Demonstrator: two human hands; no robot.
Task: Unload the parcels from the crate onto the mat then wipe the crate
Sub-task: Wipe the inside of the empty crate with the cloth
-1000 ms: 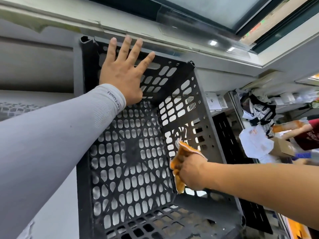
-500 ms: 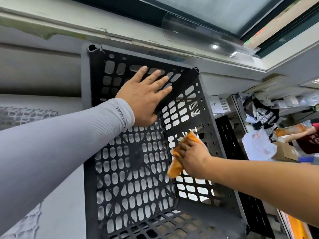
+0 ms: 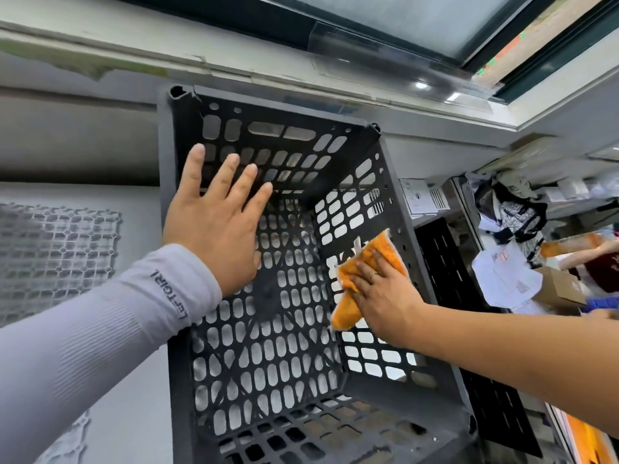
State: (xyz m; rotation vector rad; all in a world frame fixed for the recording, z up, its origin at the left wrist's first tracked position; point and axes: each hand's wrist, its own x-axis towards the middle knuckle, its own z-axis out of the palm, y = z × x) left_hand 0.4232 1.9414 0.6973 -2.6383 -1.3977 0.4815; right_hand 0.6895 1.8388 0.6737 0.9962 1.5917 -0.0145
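Note:
The black perforated crate [image 3: 284,329] stands tipped on its side with its open mouth toward me, and nothing lies inside it. My left hand [image 3: 214,229], in a grey sleeve, lies flat with spread fingers against the crate's left wall near the far corner. My right hand [image 3: 382,296] holds an orange cloth [image 3: 365,262] against the inside of the crate's right wall. The thumb is hidden behind the cloth. No parcels show inside the crate.
A grey lattice mat [image 3: 50,256] lies to the left. A second black crate [image 3: 445,279] stands just right of this one. Further right are paper-wrapped parcels [image 3: 502,279], a cardboard box [image 3: 559,289] and another person's arm [image 3: 599,247]. A window frame [image 3: 335,25] runs above.
My left hand slid down from the crate's top rim onto the left wall. My right hand moved the cloth up the right wall.

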